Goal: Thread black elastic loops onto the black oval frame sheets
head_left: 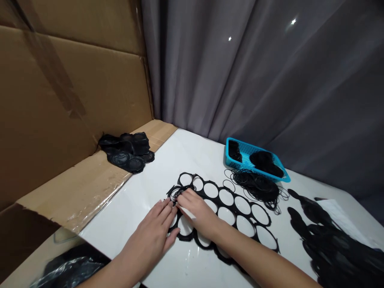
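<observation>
My left hand (156,234) flat on counter (150,188), fingers together, pressing edge of black sheet (228,208) of round holes. My right hand (196,212) on sheet's far-left end, fingers pinching thin ring (177,193). Loose rings (258,186) beside blue basket (240,158).

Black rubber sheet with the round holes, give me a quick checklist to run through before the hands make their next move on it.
1. Rubber sheet lies flat on the white table: ok.
2. Left hand presses the sheet's near left end: ok.
3. Right hand fingertips sit on the thin ring at the sheet's left end: ok.
4. Ring fully free of the sheet: cannot tell.
5. Loose ring pile lies beside the blue basket, apart from both hands: ok.
</observation>
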Available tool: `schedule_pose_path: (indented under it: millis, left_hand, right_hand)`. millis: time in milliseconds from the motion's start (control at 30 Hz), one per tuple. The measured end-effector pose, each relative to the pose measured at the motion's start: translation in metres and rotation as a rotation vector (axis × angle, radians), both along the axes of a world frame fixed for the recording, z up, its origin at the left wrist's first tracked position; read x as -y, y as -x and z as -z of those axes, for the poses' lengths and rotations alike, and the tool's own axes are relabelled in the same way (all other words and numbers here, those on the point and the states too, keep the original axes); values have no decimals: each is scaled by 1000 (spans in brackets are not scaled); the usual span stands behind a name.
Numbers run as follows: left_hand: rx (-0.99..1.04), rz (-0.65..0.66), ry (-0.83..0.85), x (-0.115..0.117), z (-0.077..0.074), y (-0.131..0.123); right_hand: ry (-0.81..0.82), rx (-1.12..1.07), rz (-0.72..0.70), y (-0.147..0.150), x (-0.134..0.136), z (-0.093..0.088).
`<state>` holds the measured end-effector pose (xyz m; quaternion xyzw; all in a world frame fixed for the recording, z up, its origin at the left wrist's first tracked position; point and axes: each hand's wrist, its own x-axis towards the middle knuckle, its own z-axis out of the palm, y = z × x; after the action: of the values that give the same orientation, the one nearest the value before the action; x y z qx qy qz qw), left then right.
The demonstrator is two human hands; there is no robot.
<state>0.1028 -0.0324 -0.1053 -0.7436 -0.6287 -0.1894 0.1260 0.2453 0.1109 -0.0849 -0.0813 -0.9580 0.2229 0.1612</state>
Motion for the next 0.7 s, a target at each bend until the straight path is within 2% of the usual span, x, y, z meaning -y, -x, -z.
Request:
schedule_pose_path:
  millis: [233, 433, 700]
  left_hand:
    - [-25, -22, -16, 0, 5, 4]
    - [41, -54, -21, 2, 7, 7]
    - [62, -51, -14, 0, 5, 7]
  right_hand:
    - [95, -131, 79, 5, -7, 14]
    - [402, -186, 117, 4, -16, 6]
    - [560, -202, 146, 4, -18, 4]
